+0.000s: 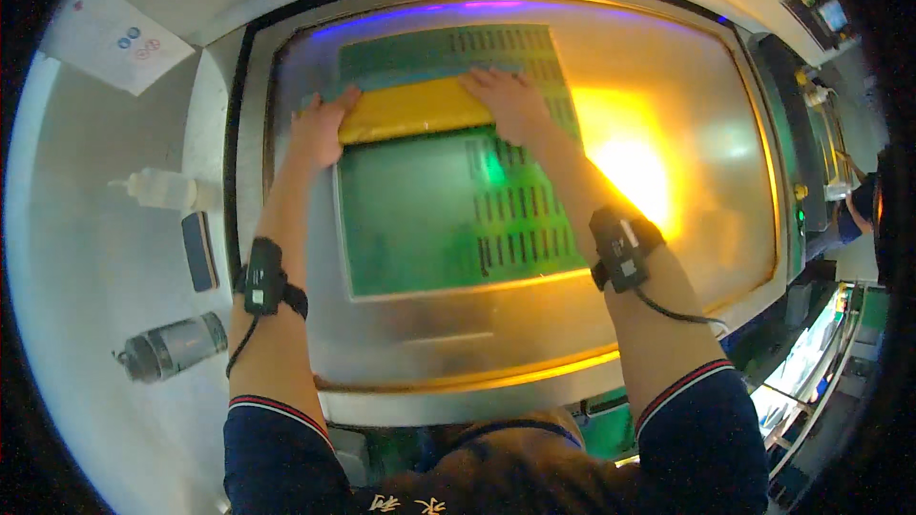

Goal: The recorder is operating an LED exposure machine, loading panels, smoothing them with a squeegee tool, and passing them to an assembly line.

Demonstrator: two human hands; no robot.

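Yellow bar in both hands, shirt lettering

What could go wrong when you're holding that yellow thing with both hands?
The left hand and right hand hold opposite ends of the yellow bar, so uneven pushing might turn it crooked.

The bar lies across the green sheet, so a slip could rub or shift it.

A thin cord trails from the black band on the right forearm; it might catch on something.
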